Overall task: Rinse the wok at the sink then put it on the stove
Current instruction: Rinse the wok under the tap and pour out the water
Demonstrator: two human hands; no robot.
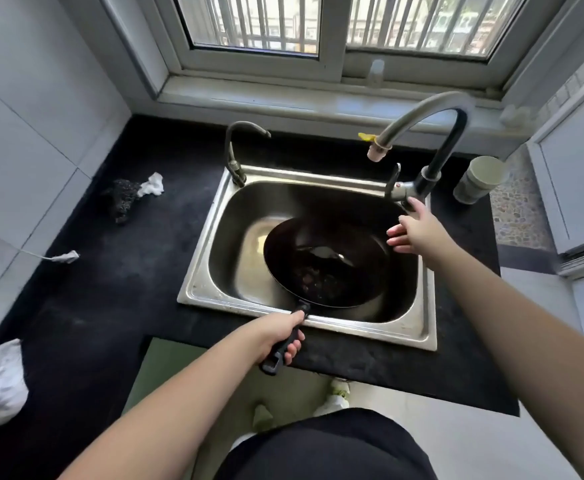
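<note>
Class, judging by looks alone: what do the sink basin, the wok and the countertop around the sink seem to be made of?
Sink basin: likely stainless steel, with a brushed silver sheen and soft reflections.
Wok: probably dark seasoned steel or iron, matte black with a faint glint.
Countertop: possibly black stone or composite, dull and slightly mottled.

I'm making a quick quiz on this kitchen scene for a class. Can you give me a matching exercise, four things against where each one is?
Things:
1. wok
2. left hand
3. right hand
4. cup

Places:
A. open, beside the base of the tall tap
B. on the dark counter, right of the sink
C. closed around the wok's handle
D. inside the sink basin

Pairs: 1-D, 2-C, 3-A, 4-B
</note>
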